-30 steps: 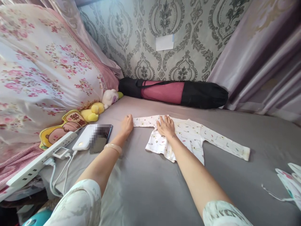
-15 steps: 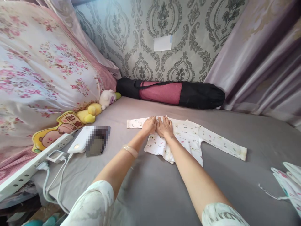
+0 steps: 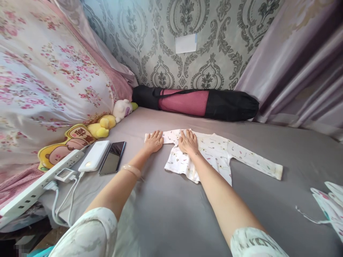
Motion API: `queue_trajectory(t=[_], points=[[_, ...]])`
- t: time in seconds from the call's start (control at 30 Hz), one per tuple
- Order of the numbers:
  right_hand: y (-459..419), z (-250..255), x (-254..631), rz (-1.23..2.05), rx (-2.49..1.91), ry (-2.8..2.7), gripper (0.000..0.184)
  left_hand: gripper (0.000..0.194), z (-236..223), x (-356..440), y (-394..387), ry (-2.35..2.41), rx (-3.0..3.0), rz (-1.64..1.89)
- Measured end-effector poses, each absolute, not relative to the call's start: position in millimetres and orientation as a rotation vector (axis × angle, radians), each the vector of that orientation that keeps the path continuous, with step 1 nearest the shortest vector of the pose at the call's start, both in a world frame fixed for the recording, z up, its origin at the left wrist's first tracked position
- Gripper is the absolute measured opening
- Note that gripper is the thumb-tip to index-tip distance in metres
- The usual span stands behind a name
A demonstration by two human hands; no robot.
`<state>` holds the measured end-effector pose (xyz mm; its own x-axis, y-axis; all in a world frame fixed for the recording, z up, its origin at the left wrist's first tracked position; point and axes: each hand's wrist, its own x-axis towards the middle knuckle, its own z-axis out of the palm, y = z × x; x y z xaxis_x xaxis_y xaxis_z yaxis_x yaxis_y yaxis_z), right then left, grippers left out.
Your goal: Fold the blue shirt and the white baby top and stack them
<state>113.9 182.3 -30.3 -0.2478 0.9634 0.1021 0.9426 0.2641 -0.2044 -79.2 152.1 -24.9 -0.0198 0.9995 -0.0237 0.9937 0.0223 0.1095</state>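
Half a second ago both hands met on the baby shirt [image 3: 214, 153]; since then the left hand [image 3: 154, 141] has slid outward along the sleeve, fingers spread flat. The right hand [image 3: 189, 142] stays open, palm pressing the shirt's middle. A phone [image 3: 113, 162] lies left of the left hand.

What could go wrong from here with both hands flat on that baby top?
1. The left hand presses the left sleeve while the right hand pins the baby top; sliding either could bunch the thin fabric.
2. The right sleeve lies stretched out and unheld, so it may drag crooked.
3. The phone and power bank sit near the left forearm and could be nudged.
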Motion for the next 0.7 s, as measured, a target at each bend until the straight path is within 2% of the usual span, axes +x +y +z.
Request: queue_trajectory(t=[0.1,0.23,0.4,0.53,0.7], points=[[182.5,-32.6,114.2,0.143,-1.773,-2.323,0.055,0.052,-27.3,-90.8,150.0,2.249,2.105,0.136],[183.8,-30.7,113.5,0.191,-1.777,-2.327,0.054,0.051,-29.5,-90.8,144.1,2.336,2.164,0.382],[181.5,-6.6,129.1,0.524,-1.700,-2.287,0.057,0.046,-23.0,-87.4,132.4,2.306,2.307,0.678],[157.9,14.5,177.7,0.454,-1.628,-2.040,0.051,0.039,-16.9,-86.4,125.1,2.339,2.318,0.716],[106.7,8.2,267.1,0.568,-1.835,-1.828,0.034,0.033,-13.3,-72.6,112.0,2.321,2.300,0.690]])
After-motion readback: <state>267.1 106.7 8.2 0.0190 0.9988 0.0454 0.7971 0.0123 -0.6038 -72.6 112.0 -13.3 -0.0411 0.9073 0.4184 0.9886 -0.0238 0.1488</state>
